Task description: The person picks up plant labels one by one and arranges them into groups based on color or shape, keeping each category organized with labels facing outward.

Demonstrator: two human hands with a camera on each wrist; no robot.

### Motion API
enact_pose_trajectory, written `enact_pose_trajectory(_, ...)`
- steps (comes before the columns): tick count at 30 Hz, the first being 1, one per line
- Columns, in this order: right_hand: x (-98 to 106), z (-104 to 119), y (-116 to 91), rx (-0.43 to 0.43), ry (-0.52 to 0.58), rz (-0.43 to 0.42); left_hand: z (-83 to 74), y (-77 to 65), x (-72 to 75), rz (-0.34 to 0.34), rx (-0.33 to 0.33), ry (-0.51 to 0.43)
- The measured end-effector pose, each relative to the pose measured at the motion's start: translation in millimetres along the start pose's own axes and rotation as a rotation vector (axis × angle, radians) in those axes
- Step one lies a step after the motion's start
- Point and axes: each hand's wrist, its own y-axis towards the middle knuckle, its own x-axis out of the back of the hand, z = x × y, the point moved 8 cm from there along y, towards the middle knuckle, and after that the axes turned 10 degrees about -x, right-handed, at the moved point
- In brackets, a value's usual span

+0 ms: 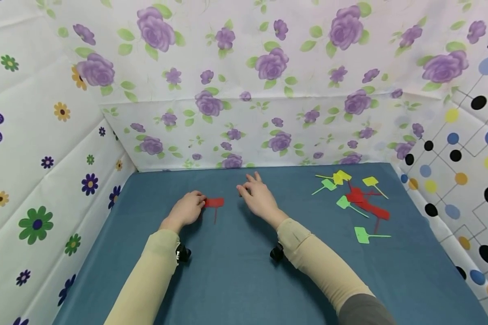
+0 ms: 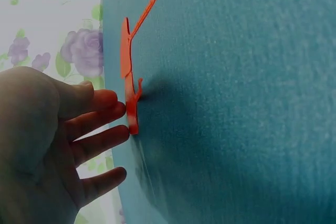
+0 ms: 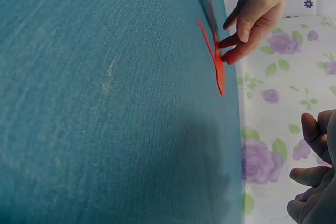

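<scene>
My left hand (image 1: 187, 208) is at the left end of a red plant label (image 1: 215, 202), a flat plastic head with a thin stem pointing toward me. In the left wrist view its fingertips touch the lower part of the red plastic, where a second red label (image 2: 131, 111) overlaps the first one end to end. The fingers there are fairly straight and spread. To the right, my right hand (image 1: 261, 198) hovers above the cloth with fingers apart and nothing in them. The right wrist view also has the left hand (image 3: 260, 22) against the red label (image 3: 220, 74).
On the right of the blue cloth (image 1: 236, 280) lie a cluster of red labels (image 1: 376, 210), several green labels (image 1: 362, 234) and yellow labels (image 1: 371, 181). Flowered sheeting (image 1: 244, 126) stands along the back, with patterned sheets at both sides.
</scene>
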Motion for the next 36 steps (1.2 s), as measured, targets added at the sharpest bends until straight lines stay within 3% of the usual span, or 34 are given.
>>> enact_pose_trajectory(11,2.1,-11.1,-0.8,-0.009,-0.022,0.001,-7.7,4.4,4.7,-0.053,0.0,0.01)
enact_pose_trajectory(18,12.5,-30.8,-8.1,-0.033,0.014,0.011,-26.3,0.5,-5.8,-0.018,-0.089,0.006)
enact_pose_trajectory(24,31.6,-58.4,-23.7,-0.045,0.014,0.033,-38.7,-6.6,-15.6,0.018,-0.13,0.024)
enact_pose_trajectory(36,69.2,-113.6,-67.4,-0.07,0.026,0.022,-54.5,-9.0,-32.4,0.088,-0.198,0.175)
